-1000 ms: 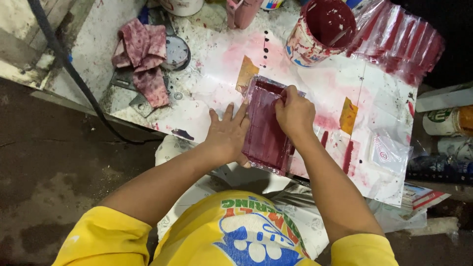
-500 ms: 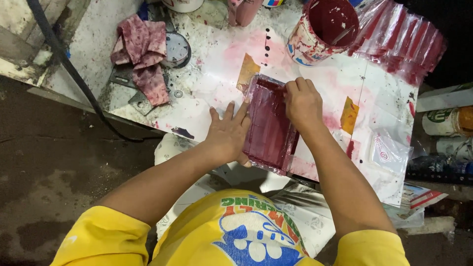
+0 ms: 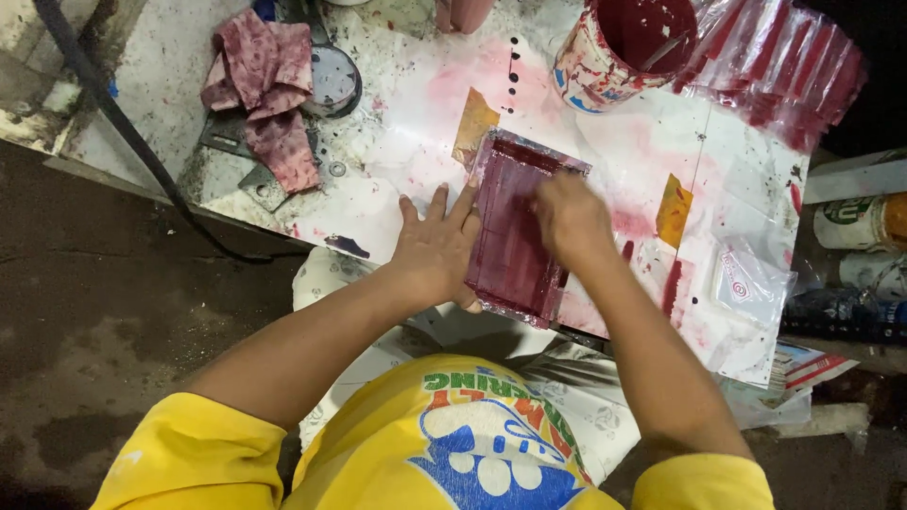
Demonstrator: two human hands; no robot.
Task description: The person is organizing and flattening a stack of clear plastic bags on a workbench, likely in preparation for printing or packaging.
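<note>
A small rectangular frame (image 3: 510, 236) coated in dark red ink lies on a white, ink-stained sheet (image 3: 416, 123) on the table. My left hand (image 3: 436, 247) lies flat with spread fingers against the frame's left edge, pinning it. My right hand (image 3: 570, 219) is blurred over the frame's right half, fingers curled; what it grips is hidden under the hand. Yellow tape pieces (image 3: 475, 120) sit at the frame's upper left corner and to its right.
A red-stained paint can (image 3: 631, 47) stands at the back right beside crumpled red-smeared plastic (image 3: 782, 68). A red-stained rag (image 3: 267, 90) and a round metal lid (image 3: 333, 79) lie at the back left. A black cable (image 3: 104, 104) runs along the left. Bottles (image 3: 862, 222) stand at right.
My right hand has slid from the frame's top edge down toward me over its right half. The left hand has stayed flat on the left edge.
</note>
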